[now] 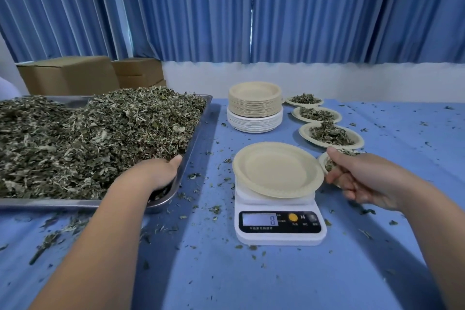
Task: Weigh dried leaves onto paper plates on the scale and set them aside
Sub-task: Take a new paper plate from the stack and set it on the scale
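— The empty plate sits on the scale, which reads zero. Any risk?

— The right hand pinches a filled plate just beside it; a bump could skew the reading. The left hand digs into the tray's leaves, grip hidden; leaves may spill.

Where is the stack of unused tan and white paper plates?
Head view, centre: the stack stands behind the white scale, between the metal leaf tray at left and the filled plates at right.
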